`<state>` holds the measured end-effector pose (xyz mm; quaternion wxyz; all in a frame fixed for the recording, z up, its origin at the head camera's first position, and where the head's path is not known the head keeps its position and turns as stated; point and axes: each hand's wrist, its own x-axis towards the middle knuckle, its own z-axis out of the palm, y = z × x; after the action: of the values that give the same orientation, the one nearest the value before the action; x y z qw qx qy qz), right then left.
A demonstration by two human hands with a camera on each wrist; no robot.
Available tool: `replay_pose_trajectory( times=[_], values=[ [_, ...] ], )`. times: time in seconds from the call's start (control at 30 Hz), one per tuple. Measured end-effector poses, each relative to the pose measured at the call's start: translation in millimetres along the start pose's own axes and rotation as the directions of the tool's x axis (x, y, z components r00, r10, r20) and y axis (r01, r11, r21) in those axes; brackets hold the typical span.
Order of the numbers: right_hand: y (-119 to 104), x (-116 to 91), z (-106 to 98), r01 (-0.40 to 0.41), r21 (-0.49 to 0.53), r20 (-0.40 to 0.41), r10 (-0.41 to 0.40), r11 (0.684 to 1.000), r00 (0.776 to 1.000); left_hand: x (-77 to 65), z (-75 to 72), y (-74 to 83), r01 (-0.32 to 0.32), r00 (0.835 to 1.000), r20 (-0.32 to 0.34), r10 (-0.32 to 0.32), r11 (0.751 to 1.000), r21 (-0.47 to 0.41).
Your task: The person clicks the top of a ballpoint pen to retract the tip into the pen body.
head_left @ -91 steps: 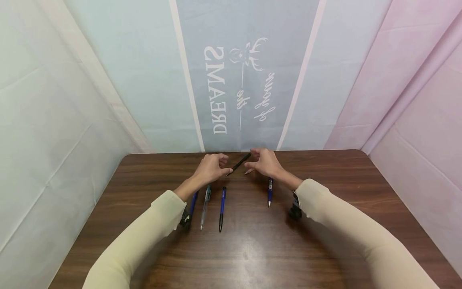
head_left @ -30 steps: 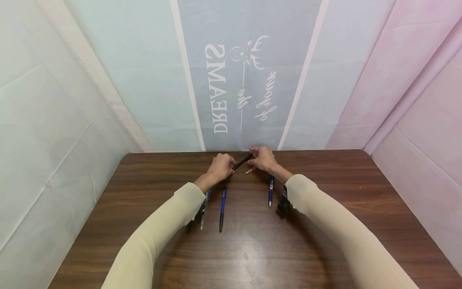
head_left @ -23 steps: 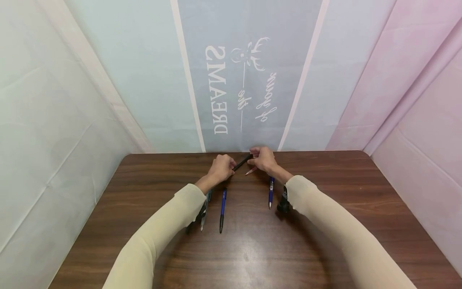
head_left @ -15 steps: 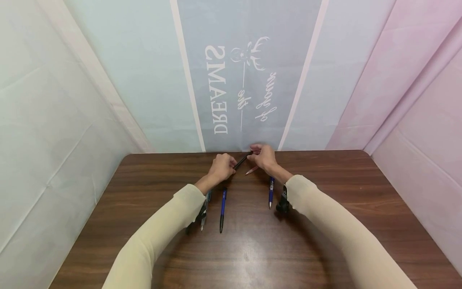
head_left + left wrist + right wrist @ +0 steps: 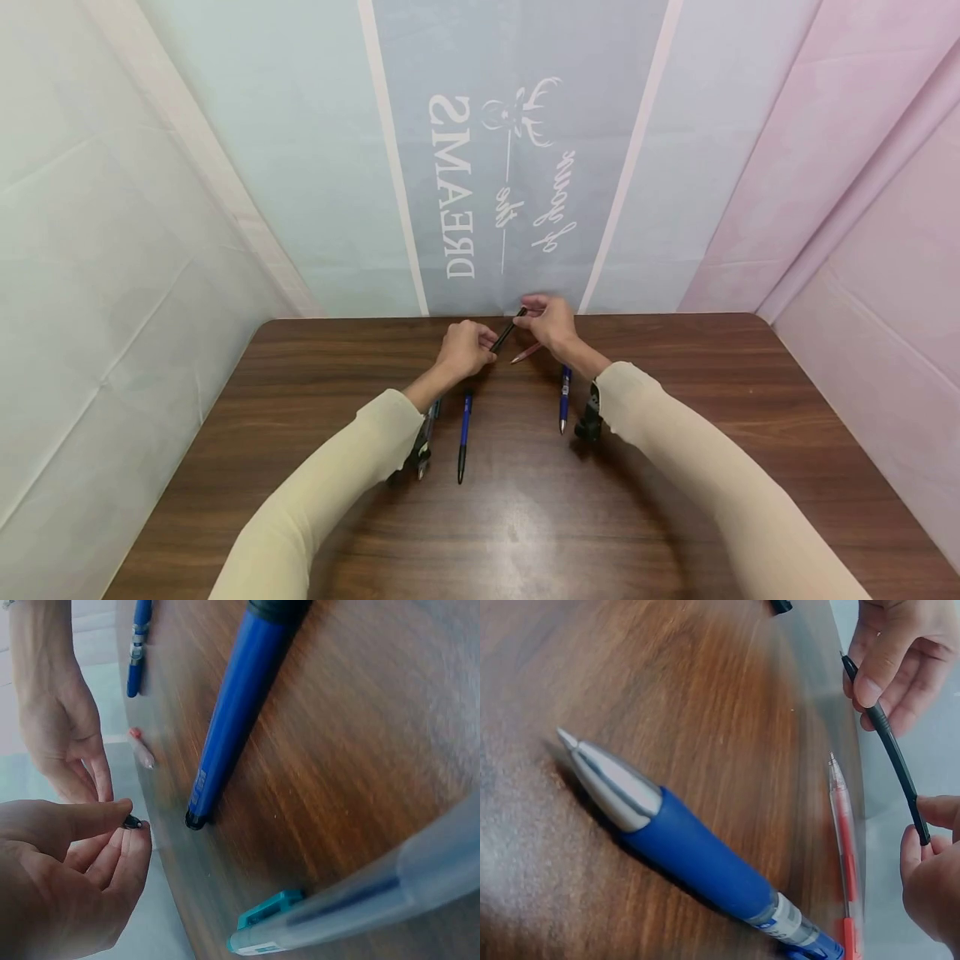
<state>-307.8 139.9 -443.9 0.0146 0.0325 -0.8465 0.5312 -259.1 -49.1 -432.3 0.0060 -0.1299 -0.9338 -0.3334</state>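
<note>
A slim black pen (image 5: 509, 332) is held between my two hands near the table's far edge, slanting up to the right. My left hand (image 5: 462, 348) pinches its lower, pointed end between thumb and fingers. At the other end, my right hand (image 5: 552, 325) grips it with thumb and fingertips. The right wrist view shows the black pen (image 5: 895, 754) at full length, raised beside the table edge. Just below my right hand a clear pen with a red refill (image 5: 526, 354) lies on the wood, partly covered by that hand in the head view.
On the brown wooden table (image 5: 510, 533) lie a blue pen with a black end (image 5: 464, 433), a clear pen with a teal clip (image 5: 322, 922) partly under my left wrist, and a blue pen with a silver tip (image 5: 564, 404) by my right wrist. A printed cloth (image 5: 517, 50) hangs behind.
My left hand has moved right and now pinches the black pen, which earlier lay between loosely held hands. The right hand has risen slightly, tilting the pen more steeply. The other pens stay put.
</note>
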Motion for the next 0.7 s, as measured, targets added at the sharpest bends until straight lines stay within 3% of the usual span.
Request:
replay_pose_trajectory(
  times=[0.2, 0.4, 0.7],
  values=[
    [-7.4, -3.2, -3.8, -0.02, 0.048, 0.03, 0.018, 0.999, 0.999, -4.7, 0.5, -0.4, 0.037, 0.999, -0.004, -0.037, 0.992, -0.124],
    [-15.9, -7.2, -4.1, -0.026, 0.11, 0.05, 0.021, 0.994, 0.999, -9.8, 1.2, 2.2, 0.082, 0.996, 0.002, -0.085, 0.965, -0.249],
    [-19.4, -10.7, -0.5, -0.078, 0.326, 0.134, 0.036, 0.942, 0.99, -20.7, -1.4, 9.6, 0.188, 0.982, 0.064, -0.178, 0.874, -0.448]
  ],
)
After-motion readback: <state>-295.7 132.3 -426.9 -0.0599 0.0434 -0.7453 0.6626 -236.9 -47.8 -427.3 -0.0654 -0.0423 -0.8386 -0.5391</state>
